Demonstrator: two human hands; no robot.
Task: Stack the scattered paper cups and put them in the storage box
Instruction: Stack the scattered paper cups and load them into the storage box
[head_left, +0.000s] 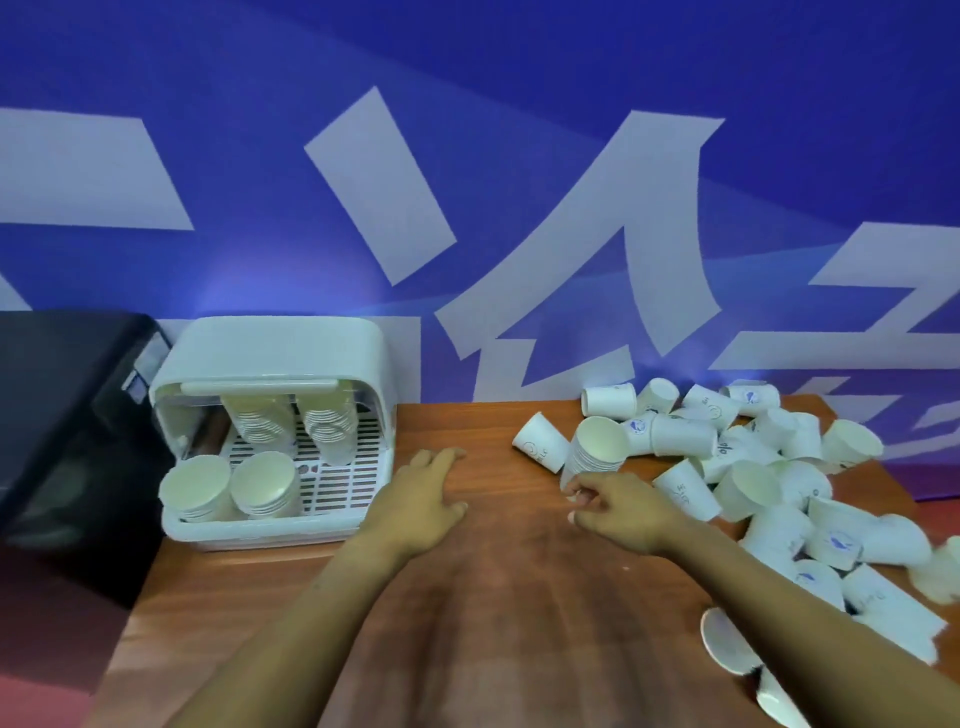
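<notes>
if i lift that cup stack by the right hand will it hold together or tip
The nested stack looks light, thin paper, so a hard squeeze would probably dent it. It leans already, with the right hand at its base, so it may tip if released. Nested cups likely stay together when lifted.

left hand flat, fingers straight, right hand fingers curled

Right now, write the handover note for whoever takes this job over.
Left hand: flat on the table, holds nothing.
Right hand: fingers at the base of a tilted cup stack; whether the grip is closed is unclear.
Done: four stacks stand in the open storage box.
Left: loose cups lie heaped on the table's right side. Nest them, then box this stack and the rest.
</notes>
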